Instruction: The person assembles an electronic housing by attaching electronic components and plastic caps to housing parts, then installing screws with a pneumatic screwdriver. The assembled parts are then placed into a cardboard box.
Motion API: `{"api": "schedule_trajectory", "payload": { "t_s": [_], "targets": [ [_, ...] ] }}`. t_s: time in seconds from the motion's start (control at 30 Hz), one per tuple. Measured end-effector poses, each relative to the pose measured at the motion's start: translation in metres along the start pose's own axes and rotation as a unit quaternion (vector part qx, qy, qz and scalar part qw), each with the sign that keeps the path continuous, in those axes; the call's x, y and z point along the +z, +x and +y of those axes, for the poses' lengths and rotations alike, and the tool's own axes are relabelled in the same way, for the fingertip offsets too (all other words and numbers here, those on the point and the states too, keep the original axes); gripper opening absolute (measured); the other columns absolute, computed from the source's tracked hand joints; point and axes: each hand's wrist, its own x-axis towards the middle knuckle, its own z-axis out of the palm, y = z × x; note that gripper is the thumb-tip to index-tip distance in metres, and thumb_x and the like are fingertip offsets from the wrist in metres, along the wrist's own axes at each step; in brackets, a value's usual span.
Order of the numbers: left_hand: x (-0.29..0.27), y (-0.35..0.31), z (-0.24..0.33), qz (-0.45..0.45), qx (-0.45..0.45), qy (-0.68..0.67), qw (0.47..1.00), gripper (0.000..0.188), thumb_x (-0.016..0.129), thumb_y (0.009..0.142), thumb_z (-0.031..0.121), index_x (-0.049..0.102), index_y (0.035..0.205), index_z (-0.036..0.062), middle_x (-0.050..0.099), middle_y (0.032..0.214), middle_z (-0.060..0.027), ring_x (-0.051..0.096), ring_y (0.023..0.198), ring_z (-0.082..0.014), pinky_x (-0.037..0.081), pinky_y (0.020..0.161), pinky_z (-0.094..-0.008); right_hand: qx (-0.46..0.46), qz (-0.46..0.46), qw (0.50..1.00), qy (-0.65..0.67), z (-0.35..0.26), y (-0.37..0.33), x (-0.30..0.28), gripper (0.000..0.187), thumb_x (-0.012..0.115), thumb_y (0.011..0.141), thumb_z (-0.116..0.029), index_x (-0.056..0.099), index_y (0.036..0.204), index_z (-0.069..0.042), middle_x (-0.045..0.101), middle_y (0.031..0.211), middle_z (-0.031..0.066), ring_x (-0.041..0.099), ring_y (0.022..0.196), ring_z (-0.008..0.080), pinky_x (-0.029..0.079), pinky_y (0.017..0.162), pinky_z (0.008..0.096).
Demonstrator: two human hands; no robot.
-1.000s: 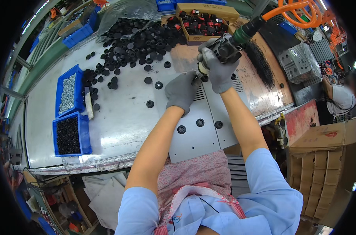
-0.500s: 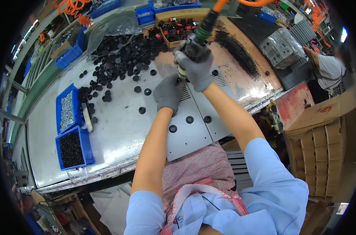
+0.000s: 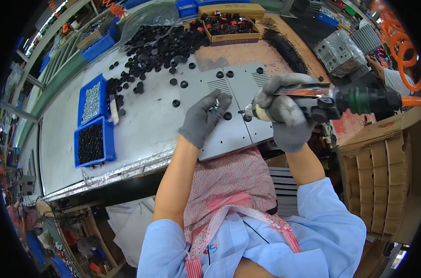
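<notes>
My left hand [image 3: 197, 123], in a grey glove, is over the near left of a grey slotted metal panel [image 3: 215, 147]. Its fingers curl around small shiny screws [image 3: 214, 107]. My right hand [image 3: 290, 127], also gloved, grips an air screwdriver [image 3: 319, 99] lying almost level, its tip pointing left above a second grey panel [image 3: 262, 131] alongside the first. Near the tip sits a black rubber foot [image 3: 247, 118]; another foot [image 3: 227, 116] is beside my left fingers. More feet [image 3: 220, 74] stand at the panels' far end.
Loose black rubber feet [image 3: 150, 51] are heaped at the back left. Blue bins hold silver screws [image 3: 91, 103] and black small parts [image 3: 90, 143]. A cardboard box [image 3: 233, 39] of black and red parts stands behind. An orange coiled hose [image 3: 405, 55] hangs right, near another person [image 3: 396, 79].
My right hand has drawn the screwdriver back to the right and tipped it from upright to nearly level. My left hand has come away from the tip and turned, showing screws in its fingers.
</notes>
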Motion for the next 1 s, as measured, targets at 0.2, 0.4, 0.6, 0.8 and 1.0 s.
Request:
{"api": "schedule_trajectory", "payload": {
  "t_s": [0.2,0.4,0.6,0.8,1.0],
  "targets": [
    [0.028,-0.032,-0.007,0.101,-0.131,-0.216,0.962,0.040,0.034,0.089,0.002,0.028,0.127,-0.0093,0.050,0.111,-0.0224,0.053,0.105,-0.0262,0.048,0.089,-0.0282,0.036,-0.003,0.997,0.072,-0.004,-0.013,-0.013,0.029,0.045,0.076,-0.010,0.044,0.103,-0.001,0.050,0.086,0.0127,0.050,0.072,0.0199,0.047,0.063,0.0401],
    [0.035,-0.043,-0.015,0.076,-0.137,-0.218,0.963,0.035,0.037,0.089,0.002,0.034,0.122,-0.0093,0.049,0.111,-0.0203,0.054,0.102,-0.0260,0.050,0.086,-0.0286,-0.046,-0.008,0.992,0.118,0.000,-0.018,-0.012,0.030,0.047,0.078,0.003,0.043,0.107,0.000,0.056,0.092,0.0173,0.059,0.072,0.0185,0.051,0.063,0.0301],
    [0.055,-0.045,-0.007,0.116,-0.122,-0.188,0.968,0.034,0.041,0.089,0.004,0.036,0.120,-0.0095,0.049,0.110,-0.0199,0.054,0.101,-0.0260,0.052,0.082,-0.0291,-0.079,-0.026,0.990,0.110,0.000,-0.019,-0.011,0.030,0.047,0.077,0.005,0.042,0.106,0.002,0.056,0.093,0.0191,0.059,0.072,0.0191,0.052,0.063,0.0307],
    [0.040,-0.048,-0.013,0.108,-0.137,-0.217,0.961,0.033,0.043,0.088,0.006,0.040,0.118,-0.0074,0.053,0.107,-0.0178,0.058,0.092,-0.0239,0.055,0.077,-0.0286,-0.047,-0.021,0.997,0.065,-0.006,-0.020,-0.006,0.029,0.047,0.078,-0.010,0.041,0.106,-0.002,0.051,0.086,0.0148,0.051,0.069,0.0187,0.047,0.066,0.0388],
    [0.047,-0.048,-0.015,0.112,-0.139,-0.241,0.954,0.033,0.043,0.089,0.009,0.042,0.120,-0.0031,0.057,0.104,-0.0143,0.060,0.083,-0.0199,0.055,0.069,-0.0265,-0.047,-0.054,0.996,0.052,-0.004,-0.024,0.000,0.031,0.052,0.079,-0.014,0.041,0.106,-0.003,0.052,0.089,0.0153,0.052,0.069,0.0181,0.047,0.067,0.0389]
  ]
}}
